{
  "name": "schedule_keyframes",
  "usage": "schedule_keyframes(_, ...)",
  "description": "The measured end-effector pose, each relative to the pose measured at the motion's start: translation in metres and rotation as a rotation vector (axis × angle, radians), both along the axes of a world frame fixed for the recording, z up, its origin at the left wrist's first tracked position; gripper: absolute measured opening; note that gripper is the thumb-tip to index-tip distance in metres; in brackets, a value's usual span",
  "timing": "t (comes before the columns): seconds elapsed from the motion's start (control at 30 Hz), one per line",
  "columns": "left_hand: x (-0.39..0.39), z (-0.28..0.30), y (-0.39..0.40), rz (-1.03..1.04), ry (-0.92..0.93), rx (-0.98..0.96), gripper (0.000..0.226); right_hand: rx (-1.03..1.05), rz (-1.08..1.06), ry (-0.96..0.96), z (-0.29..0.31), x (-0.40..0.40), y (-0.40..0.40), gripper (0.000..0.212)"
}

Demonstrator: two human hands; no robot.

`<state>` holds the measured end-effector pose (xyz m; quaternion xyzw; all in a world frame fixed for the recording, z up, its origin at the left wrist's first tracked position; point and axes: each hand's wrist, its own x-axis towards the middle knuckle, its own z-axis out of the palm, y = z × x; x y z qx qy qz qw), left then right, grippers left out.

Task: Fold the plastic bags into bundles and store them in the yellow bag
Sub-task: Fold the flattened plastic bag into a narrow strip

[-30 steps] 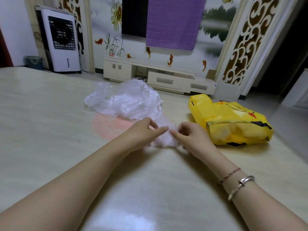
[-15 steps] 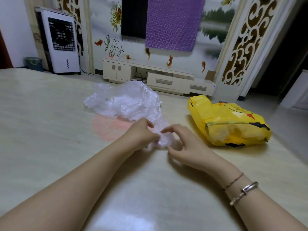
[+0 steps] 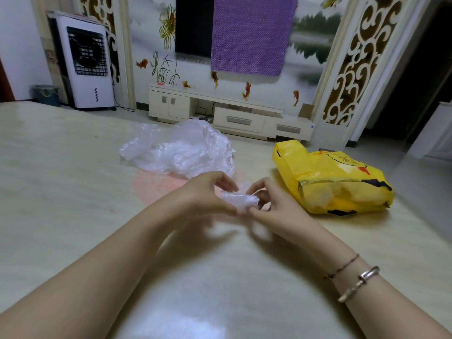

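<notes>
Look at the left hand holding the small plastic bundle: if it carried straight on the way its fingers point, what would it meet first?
Probably the right hand, which pinches the same small crumpled clear plastic bundle that the left hand holds. The yellow plastic bag lies beyond, though depth is unclear.

- Small clear plastic bundle (image 3: 241,201): crumpled, mid-tabletop.
- Heap of clear plastic bags (image 3: 181,149): loose, rumpled, toward the tabletop's far edge.
- Yellow bag (image 3: 335,178): on its side, part-filled, near the right edge.

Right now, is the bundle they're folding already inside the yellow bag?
No, both hands, left hand and right hand, hold the bundle left of the yellow bag.
</notes>
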<state>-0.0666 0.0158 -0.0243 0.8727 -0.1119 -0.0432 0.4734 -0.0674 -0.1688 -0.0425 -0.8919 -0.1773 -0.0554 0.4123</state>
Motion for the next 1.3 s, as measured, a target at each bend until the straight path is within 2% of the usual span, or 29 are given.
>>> schedule_keyframes(0.1, 0.003, -0.004, -0.006, 0.004, 0.018, -0.060, 0.018, 0.222, -0.044, 0.158, 0.007, -0.001, -0.001, 0.014)
schedule_keyframes(0.17, 0.004, -0.006, -0.008, 0.031, 0.082, -0.124, 0.011, 0.290, -0.084, 0.200, 0.008, 0.004, -0.002, 0.010)
schedule_keyframes(0.33, 0.010, -0.015, -0.010, 0.122, 0.176, -0.175, 0.004, 0.227, -0.226, 0.173, -0.003, 0.016, 0.002, 0.013)
schedule_keyframes(0.43, 0.014, -0.018, -0.014, 0.171, 0.174, -0.181, 0.003, 0.139, -0.311, 0.058, -0.008, 0.019, 0.006, 0.016)
schedule_keyframes(0.57, 0.016, -0.019, -0.018, 0.207, 0.139, -0.184, 0.009, -0.115, -0.372, -0.089, -0.011, 0.018, 0.008, 0.012)
schedule_keyframes(0.63, 0.017, -0.020, -0.019, 0.221, 0.120, -0.161, 0.011, -0.133, -0.341, -0.075, -0.010, 0.018, 0.007, 0.017)
schedule_keyframes(0.8, 0.014, -0.015, -0.022, 0.210, 0.141, -0.074, 0.007, -0.060, -0.162, 0.046, -0.005, 0.012, 0.002, 0.020)
schedule_keyframes(1.0, 0.006, 0.007, -0.034, 0.157, 0.171, -0.233, 0.029, -0.046, 0.046, 0.313, 0.030, -0.001, -0.038, 0.027)
schedule_keyframes(1.1, 0.008, 0.014, -0.049, 0.146, 0.147, -0.200, 0.027, -0.005, 0.118, 0.443, 0.043, -0.003, -0.072, 0.037)
schedule_keyframes(1.2, 0.009, 0.014, -0.076, 0.109, 0.096, -0.145, 0.023, 0.083, 0.029, 0.484, 0.050, -0.005, -0.112, 0.039)
schedule_keyframes(1.3, 0.011, 0.006, -0.108, 0.098, 0.048, -0.106, 0.033, 0.141, -0.160, 0.450, 0.046, -0.003, -0.143, 0.035)
